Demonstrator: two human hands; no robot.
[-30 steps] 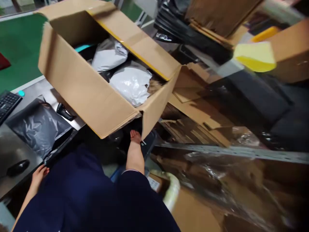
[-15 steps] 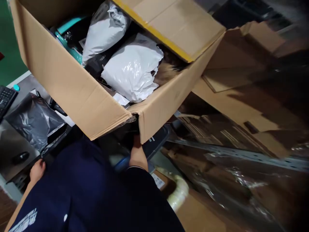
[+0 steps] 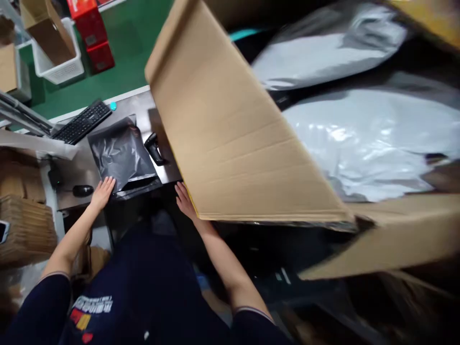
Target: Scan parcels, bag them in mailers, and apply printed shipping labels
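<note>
Nearest the camera, both forearms run out of dark blue sleeves toward the worktop (image 3: 77, 167). The right hand (image 3: 186, 201) presses its palm against the lower corner of the box (image 3: 230, 139), fingers (image 3: 179, 190) spread and flat on the cardboard rather than curled round anything; it seems to steady the box, which sits tilted with its open top turned away to the right. The left hand (image 3: 102, 191) lies open, fingers apart, on the worktop's near edge, its tips touching the lower corner of a black bag (image 3: 120, 151), probably bracing the body while the other hand bears on the box.

Just left of the left fingers lies a black mouse (image 3: 82, 190), smooth and rounded. Between the two hands, slightly beyond the fingertips, a black scanner (image 3: 154, 147) rests beside the bag. The bag is thin glossy plastic, crumpled and flat. The worktop is dull grey metal.

Beyond the right fingers the box wall rises as a broad plain brown panel with faint creases. Inside, to the far right, lie white bags (image 3: 373, 139), slick and wrinkled.

Farther past the left fingers is a keyboard (image 3: 83, 122), then green floor (image 3: 125, 57) with a white bin (image 3: 57, 67) and red boxes (image 3: 94, 36).
</note>
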